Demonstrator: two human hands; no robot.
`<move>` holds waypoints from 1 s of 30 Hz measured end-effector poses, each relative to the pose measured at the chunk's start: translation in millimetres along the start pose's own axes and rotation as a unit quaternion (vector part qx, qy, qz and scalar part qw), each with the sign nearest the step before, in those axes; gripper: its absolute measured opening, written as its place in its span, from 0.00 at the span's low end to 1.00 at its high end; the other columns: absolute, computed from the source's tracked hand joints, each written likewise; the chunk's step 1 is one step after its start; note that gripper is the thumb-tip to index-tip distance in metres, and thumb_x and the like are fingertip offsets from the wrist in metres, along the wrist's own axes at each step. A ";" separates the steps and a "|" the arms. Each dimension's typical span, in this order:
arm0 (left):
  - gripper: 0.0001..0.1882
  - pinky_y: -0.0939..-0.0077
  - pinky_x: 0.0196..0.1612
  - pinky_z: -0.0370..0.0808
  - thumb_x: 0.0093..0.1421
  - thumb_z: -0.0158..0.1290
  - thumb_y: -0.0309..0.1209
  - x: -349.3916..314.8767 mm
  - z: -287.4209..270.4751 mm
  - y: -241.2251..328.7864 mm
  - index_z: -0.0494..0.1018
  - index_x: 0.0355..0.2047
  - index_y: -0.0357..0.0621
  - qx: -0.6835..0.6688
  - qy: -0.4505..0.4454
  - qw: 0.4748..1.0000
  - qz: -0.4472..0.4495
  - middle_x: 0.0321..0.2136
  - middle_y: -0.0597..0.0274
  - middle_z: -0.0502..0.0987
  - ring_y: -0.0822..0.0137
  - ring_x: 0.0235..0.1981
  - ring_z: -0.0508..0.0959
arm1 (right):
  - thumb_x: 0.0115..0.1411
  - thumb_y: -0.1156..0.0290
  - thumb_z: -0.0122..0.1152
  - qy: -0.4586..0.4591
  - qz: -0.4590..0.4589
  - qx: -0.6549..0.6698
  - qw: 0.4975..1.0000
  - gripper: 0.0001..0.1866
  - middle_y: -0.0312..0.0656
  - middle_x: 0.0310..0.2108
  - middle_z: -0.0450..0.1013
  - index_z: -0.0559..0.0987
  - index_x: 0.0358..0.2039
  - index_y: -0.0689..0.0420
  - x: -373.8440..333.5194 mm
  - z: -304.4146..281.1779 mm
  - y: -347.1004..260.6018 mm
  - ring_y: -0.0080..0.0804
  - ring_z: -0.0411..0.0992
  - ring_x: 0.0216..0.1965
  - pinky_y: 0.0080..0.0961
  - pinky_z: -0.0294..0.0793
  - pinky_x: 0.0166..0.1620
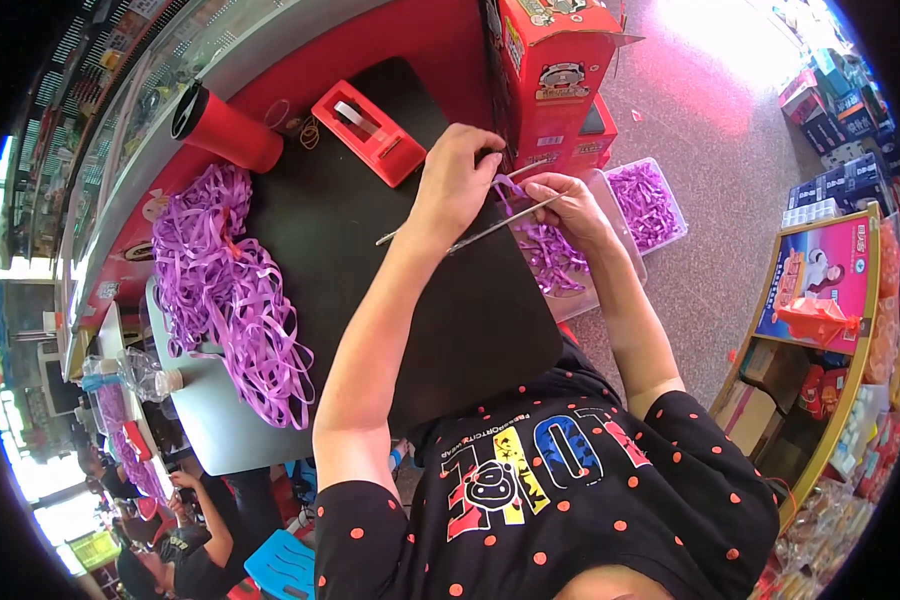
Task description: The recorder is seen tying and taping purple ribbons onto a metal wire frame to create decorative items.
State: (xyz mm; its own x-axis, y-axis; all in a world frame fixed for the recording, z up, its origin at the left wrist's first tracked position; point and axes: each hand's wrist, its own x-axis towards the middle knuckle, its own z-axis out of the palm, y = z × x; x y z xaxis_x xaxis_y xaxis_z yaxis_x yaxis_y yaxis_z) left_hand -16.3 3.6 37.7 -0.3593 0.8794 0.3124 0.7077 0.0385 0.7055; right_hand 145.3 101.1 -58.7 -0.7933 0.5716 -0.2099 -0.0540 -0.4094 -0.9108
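Note:
My left hand (462,168) is above the far right part of the black tabletop, fingers bent and pinched by the end of a purple ribbon (507,188). Close on its right, my right hand (573,208) grips a thin metal rod (492,234) between thumb and fingers. A second thin rod (386,238) passes beneath my left forearm, and I cannot tell whether the two are joined. The ribbon hangs between my hands, beside the rods. Below them, purple ribbon pieces (554,262) lie in a clear plastic tub (592,300).
A big heap of purple ribbon loops (220,270) covers the table's left side. Beyond lie a red tumbler (232,132) and a red tray-like holder (372,134). Red cartons (560,85) stand at far right, near another tub (676,228) of ribbon. Another person (185,545) works at lower left.

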 end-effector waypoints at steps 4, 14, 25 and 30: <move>0.07 0.70 0.40 0.73 0.54 0.56 0.27 -19.4 -0.1 7.6 0.78 0.33 0.38 0.048 0.024 0.998 -0.031 0.31 0.54 0.76 0.59 0.35 0.77 | 0.60 0.64 0.61 -0.002 0.005 0.026 1.000 0.13 0.29 0.21 0.71 0.79 0.38 0.60 -7.9 7.2 -2.1 0.10 0.63 0.19 0.08 0.57 0.22; 0.06 0.66 0.43 0.68 0.50 0.59 0.30 -24.6 16.0 0.4 0.81 0.29 0.46 0.089 0.045 0.994 0.051 0.32 0.62 0.76 0.58 0.39 0.73 | 0.60 0.64 0.61 0.003 -0.008 0.028 1.000 0.12 0.27 0.22 0.71 0.79 0.38 0.61 -7.8 16.6 4.9 0.11 0.63 0.20 0.08 0.58 0.23; 0.07 0.64 0.51 0.64 0.53 0.58 0.33 -20.1 21.4 -9.2 0.81 0.31 0.48 0.078 0.008 0.997 0.012 0.36 0.66 0.77 0.58 0.46 0.69 | 0.59 0.66 0.57 -0.004 -0.128 -0.221 0.967 0.13 0.38 0.34 0.77 0.80 0.39 0.61 -8.4 -1.2 -4.0 0.25 0.73 0.37 0.21 0.71 0.43; 0.07 0.64 0.52 0.63 0.53 0.58 0.34 -21.4 22.1 -8.1 0.81 0.32 0.49 0.085 0.014 0.996 0.008 0.38 0.66 0.76 0.58 0.47 0.68 | 0.53 0.76 0.55 0.006 -0.175 -0.294 0.940 0.10 0.41 0.38 0.74 0.80 0.36 0.61 1.7 -3.3 -16.4 0.29 0.72 0.42 0.23 0.71 0.46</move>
State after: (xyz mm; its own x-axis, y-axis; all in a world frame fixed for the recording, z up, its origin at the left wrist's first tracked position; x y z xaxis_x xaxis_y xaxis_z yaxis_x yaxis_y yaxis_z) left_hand -0.8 -5.0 11.3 -0.3623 0.8674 0.3412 0.8051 0.1068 0.5835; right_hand 146.8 111.1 -45.3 -0.7824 0.6074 0.1375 0.0376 0.2666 -0.9631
